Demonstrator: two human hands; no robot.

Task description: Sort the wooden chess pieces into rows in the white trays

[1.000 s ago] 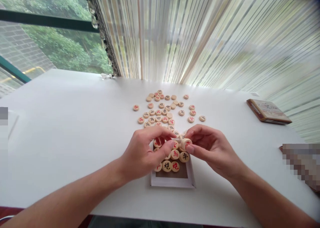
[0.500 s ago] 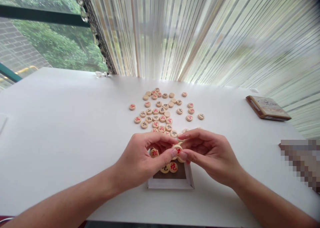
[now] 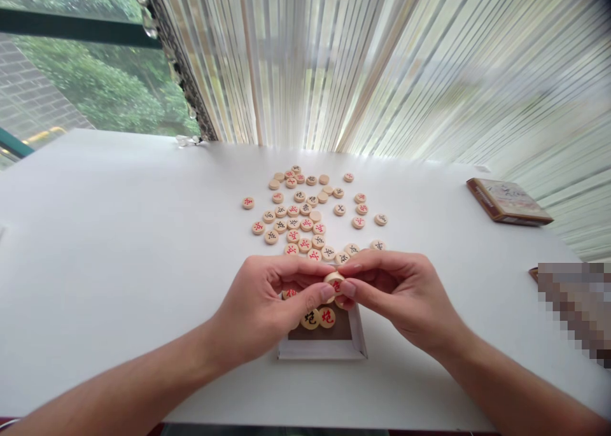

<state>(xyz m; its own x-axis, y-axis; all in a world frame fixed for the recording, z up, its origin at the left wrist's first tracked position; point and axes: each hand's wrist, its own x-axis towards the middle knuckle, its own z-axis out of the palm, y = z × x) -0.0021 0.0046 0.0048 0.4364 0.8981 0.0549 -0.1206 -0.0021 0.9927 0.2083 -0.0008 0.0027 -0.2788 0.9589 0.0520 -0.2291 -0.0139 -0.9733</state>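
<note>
A round wooden Chinese chess piece [image 3: 335, 282] with a red character is pinched between the fingertips of my left hand [image 3: 281, 299] and my right hand [image 3: 394, 293]. Both hands are closed on it, just above a shallow white-rimmed box [image 3: 322, 349] with a brown floor. In the box lie a piece with a black character [image 3: 310, 319] and, touching it, one with a red character [image 3: 327, 317]. Another red-marked piece [image 3: 290, 293] shows partly beside my left thumb. My fingers hide the box's far part.
Many loose chess pieces [image 3: 305, 224] lie scattered on the white table [image 3: 143, 232] beyond my hands, some face down. A flat brown-edged box [image 3: 513, 200] rests at the right, with a partly blurred-out object [image 3: 568, 309] nearer. A string curtain [image 3: 296, 60] hangs behind the table.
The piece between my fingertips has turned, and its red mark looks different. My fingertips have drawn closer together around it. The whole view has shifted slightly.
</note>
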